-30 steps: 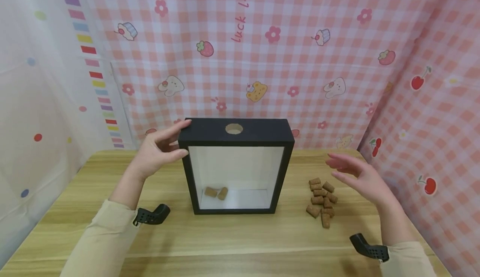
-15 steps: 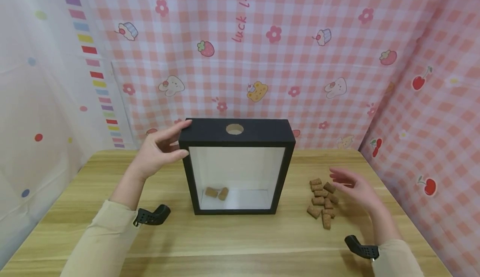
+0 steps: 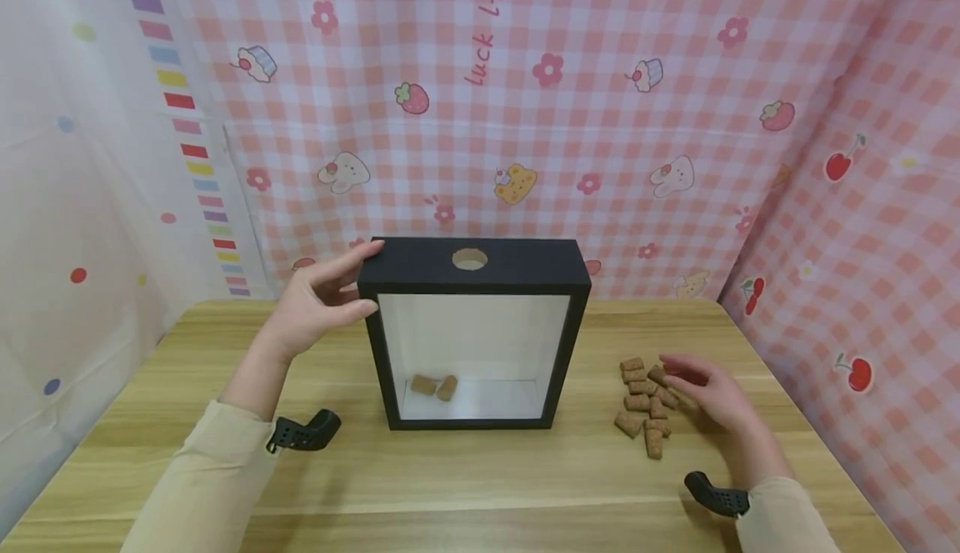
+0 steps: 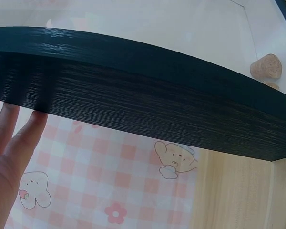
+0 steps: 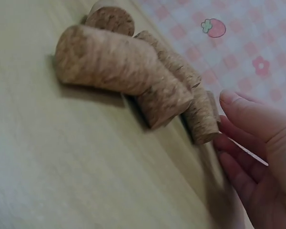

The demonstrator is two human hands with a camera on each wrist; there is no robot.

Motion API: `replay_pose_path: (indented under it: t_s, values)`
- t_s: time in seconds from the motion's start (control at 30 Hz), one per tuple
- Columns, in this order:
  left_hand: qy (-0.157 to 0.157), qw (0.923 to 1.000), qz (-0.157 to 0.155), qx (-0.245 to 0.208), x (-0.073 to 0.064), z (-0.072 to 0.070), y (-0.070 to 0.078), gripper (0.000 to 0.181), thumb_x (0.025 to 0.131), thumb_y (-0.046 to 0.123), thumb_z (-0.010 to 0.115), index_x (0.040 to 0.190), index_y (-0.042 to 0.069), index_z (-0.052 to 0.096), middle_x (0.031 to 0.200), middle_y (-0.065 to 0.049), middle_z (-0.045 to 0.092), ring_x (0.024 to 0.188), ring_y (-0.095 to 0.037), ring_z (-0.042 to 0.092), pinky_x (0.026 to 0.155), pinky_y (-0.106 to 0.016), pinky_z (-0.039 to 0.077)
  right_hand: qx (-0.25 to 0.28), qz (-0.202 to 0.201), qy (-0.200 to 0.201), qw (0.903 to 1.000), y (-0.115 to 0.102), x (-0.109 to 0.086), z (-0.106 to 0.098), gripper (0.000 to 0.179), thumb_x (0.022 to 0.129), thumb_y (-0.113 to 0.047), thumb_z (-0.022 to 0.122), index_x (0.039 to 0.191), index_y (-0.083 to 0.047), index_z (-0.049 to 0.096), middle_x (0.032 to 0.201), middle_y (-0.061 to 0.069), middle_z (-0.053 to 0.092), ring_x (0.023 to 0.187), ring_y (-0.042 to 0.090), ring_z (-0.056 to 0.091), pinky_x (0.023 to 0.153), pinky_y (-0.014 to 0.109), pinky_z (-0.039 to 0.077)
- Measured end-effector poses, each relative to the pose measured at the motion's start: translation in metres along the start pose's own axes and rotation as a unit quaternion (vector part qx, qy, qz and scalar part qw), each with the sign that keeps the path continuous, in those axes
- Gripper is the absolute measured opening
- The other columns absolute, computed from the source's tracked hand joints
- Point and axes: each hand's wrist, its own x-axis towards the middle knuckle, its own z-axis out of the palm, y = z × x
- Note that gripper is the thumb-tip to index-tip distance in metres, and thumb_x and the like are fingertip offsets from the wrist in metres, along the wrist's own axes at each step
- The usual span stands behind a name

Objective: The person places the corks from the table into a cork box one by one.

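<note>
In the head view a black-framed shadow box [image 3: 474,276] stands upright on the table, with a round hole [image 3: 470,259] in its top and two wine corks [image 3: 447,387] behind its clear front. My left hand [image 3: 309,307] holds its upper left corner, thumb at the front edge and fingers reaching to the top and back. In the left wrist view, fingertips touch the black side [image 4: 148,105]. My right hand [image 3: 712,391] is low beside a pile of corks [image 3: 637,403]. Its thumb and fingers are parted near the far-right cork [image 3: 657,374]; contact is unclear in the right wrist view.
The wood-grain table [image 3: 480,486] runs up to a pink checked curtain [image 3: 480,145] behind the box. Similar cloth hangs at the right, a pale dotted one at the left. Black camera mounts [image 3: 716,496] sit on both wrists.
My right hand has come down and slightly left, from above the right of the cork pile to its far-right cork. The left hand and the box have kept their places.
</note>
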Motion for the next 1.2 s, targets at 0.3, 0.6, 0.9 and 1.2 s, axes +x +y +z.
replay_pose_path:
  t_s: [0.3, 0.6, 0.9, 1.2]
  values:
    - [0.002, 1.0, 0.0, -0.001, -0.001, 0.0, 0.001, 0.065, 0.087, -0.01, 0.068, 0.146, 0.009, 0.051, 0.157, -0.017, 0.031, 0.132, -0.01, 0.048, 0.095, -0.024, 0.048, -0.012, 0.039, 0.006, 0.9991, -0.003, 0.001, 0.005, 0.042, 0.097, -0.017, 0.066, 0.131, 0.006, 0.061, 0.128, 0.025, 0.061, 0.111, 0.019, 0.059, 0.082, 0.015, 0.046]
    - [-0.001, 1.0, 0.007, -0.004, -0.001, -0.001, 0.0, 0.065, 0.086, -0.012, 0.067, 0.146, 0.008, 0.051, 0.156, -0.015, 0.033, 0.131, -0.011, 0.049, 0.092, -0.024, 0.05, -0.026, 0.043, 0.006, 0.9987, -0.001, 0.002, 0.007, 0.038, 0.097, -0.016, 0.067, 0.128, 0.005, 0.064, 0.126, 0.023, 0.062, 0.108, 0.015, 0.058, 0.082, 0.015, 0.046]
    - [-0.001, 1.0, 0.004, -0.007, -0.001, 0.0, 0.0, 0.065, 0.087, -0.011, 0.067, 0.146, 0.009, 0.051, 0.157, -0.018, 0.031, 0.13, -0.01, 0.051, 0.092, -0.024, 0.05, -0.045, 0.035, 0.026, 0.998, 0.001, -0.002, 0.008, 0.037, 0.097, -0.017, 0.066, 0.126, 0.005, 0.065, 0.126, 0.025, 0.061, 0.116, 0.036, 0.055, 0.087, 0.02, 0.044]
    - [-0.001, 1.0, 0.003, -0.005, 0.0, 0.0, -0.001, 0.065, 0.086, -0.011, 0.068, 0.146, 0.009, 0.051, 0.155, -0.023, 0.03, 0.129, -0.011, 0.052, 0.091, -0.026, 0.051, -0.006, 0.03, 0.066, 0.9973, 0.009, -0.011, 0.006, 0.039, 0.098, -0.017, 0.065, 0.129, 0.006, 0.063, 0.126, 0.023, 0.062, 0.1, -0.01, 0.051, 0.08, 0.01, 0.043]
